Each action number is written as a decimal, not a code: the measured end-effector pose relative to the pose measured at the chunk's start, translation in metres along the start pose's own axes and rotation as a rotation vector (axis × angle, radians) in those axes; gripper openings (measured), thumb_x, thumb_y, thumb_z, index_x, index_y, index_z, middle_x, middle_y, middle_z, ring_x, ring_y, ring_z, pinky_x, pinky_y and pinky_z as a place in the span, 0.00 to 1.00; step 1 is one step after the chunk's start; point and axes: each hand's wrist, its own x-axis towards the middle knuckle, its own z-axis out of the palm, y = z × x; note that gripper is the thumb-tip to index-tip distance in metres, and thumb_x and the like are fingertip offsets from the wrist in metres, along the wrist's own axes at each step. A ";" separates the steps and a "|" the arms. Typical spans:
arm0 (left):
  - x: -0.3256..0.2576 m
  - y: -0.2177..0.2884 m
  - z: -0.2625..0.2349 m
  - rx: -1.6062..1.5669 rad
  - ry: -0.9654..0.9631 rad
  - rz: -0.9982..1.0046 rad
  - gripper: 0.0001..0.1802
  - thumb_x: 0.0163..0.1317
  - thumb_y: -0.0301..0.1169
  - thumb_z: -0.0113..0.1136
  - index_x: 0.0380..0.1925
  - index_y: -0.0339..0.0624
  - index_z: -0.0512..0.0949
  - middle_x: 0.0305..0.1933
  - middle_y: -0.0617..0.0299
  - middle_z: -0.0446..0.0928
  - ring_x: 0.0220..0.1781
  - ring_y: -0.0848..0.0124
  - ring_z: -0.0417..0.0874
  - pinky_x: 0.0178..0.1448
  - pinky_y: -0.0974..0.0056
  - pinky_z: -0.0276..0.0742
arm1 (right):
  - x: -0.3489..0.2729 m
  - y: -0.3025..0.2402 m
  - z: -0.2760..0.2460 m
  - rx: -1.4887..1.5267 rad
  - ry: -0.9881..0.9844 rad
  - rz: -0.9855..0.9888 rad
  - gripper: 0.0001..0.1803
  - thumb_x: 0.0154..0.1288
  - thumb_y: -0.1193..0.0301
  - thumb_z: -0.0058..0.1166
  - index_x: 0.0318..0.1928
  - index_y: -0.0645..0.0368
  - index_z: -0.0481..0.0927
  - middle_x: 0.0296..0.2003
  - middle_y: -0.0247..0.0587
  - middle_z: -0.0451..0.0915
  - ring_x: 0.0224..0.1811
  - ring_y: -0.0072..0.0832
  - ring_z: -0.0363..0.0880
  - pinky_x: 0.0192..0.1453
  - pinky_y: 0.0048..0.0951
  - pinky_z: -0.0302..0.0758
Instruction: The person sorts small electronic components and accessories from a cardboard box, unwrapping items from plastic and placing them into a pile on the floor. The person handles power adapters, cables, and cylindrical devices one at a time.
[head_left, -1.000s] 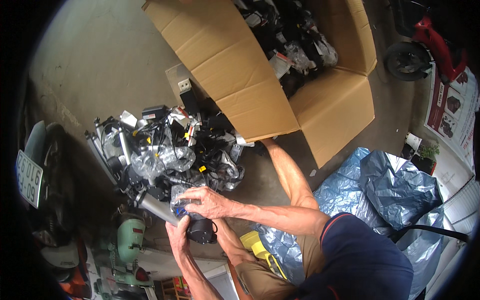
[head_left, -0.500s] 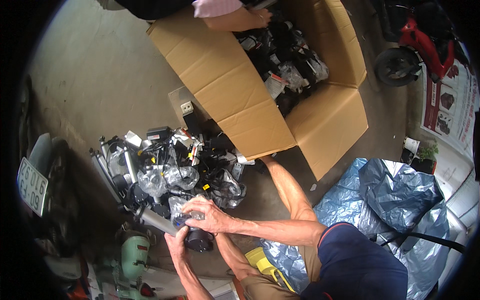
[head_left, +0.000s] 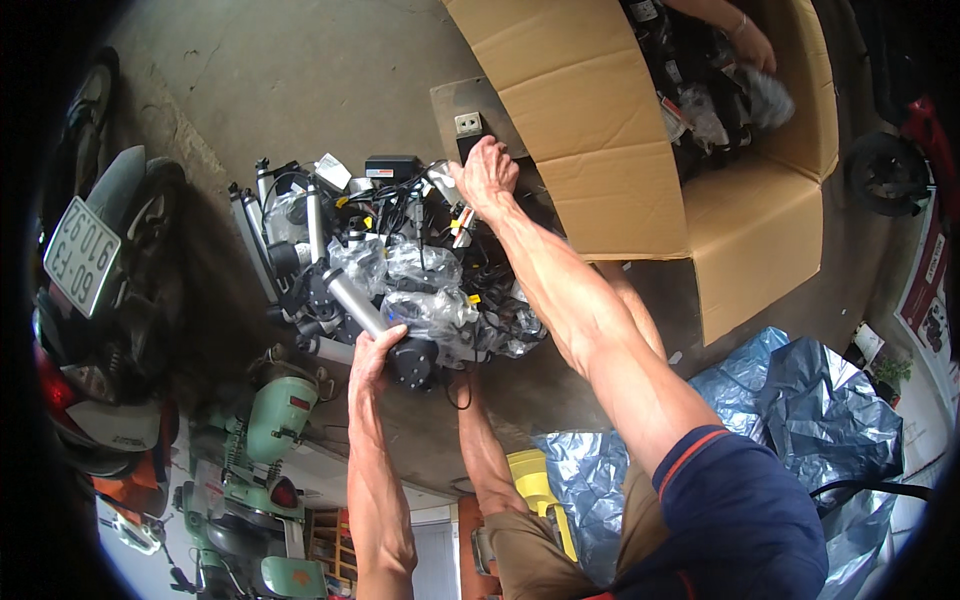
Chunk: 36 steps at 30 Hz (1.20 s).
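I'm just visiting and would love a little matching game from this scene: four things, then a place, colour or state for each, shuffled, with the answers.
Things
1. Tube
2. Box
3. Socket
4. Sheeting

Descriptions
A. Crumpled, silvery blue, at the lower right
B. Touched by the left grip
C. Pale, just beyond the right grip
D. Brown, with its flaps open

Right pairs: 1-B, 2-D, 3-C, 4-A
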 end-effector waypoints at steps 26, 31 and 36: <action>0.026 -0.021 -0.001 -0.088 -0.059 0.034 0.18 0.57 0.34 0.74 0.44 0.39 0.79 0.36 0.60 0.82 0.33 0.67 0.86 0.39 0.60 0.86 | 0.019 -0.009 -0.030 0.289 0.158 0.006 0.44 0.51 0.58 0.70 0.63 0.71 0.66 0.53 0.66 0.79 0.55 0.58 0.81 0.61 0.56 0.78; 0.031 -0.022 0.007 -0.089 -0.010 0.033 0.17 0.57 0.34 0.75 0.42 0.40 0.80 0.35 0.61 0.82 0.31 0.69 0.85 0.38 0.62 0.85 | 0.007 -0.019 -0.050 0.273 0.027 -0.009 0.44 0.48 0.56 0.70 0.60 0.73 0.70 0.47 0.66 0.84 0.49 0.60 0.86 0.56 0.56 0.82; 0.034 -0.024 -0.001 -0.082 0.001 0.006 0.18 0.57 0.33 0.76 0.42 0.38 0.80 0.36 0.62 0.82 0.32 0.70 0.84 0.38 0.63 0.84 | -0.043 0.019 -0.062 0.108 -0.418 -0.036 0.37 0.47 0.57 0.70 0.52 0.74 0.80 0.49 0.70 0.84 0.54 0.58 0.86 0.60 0.52 0.82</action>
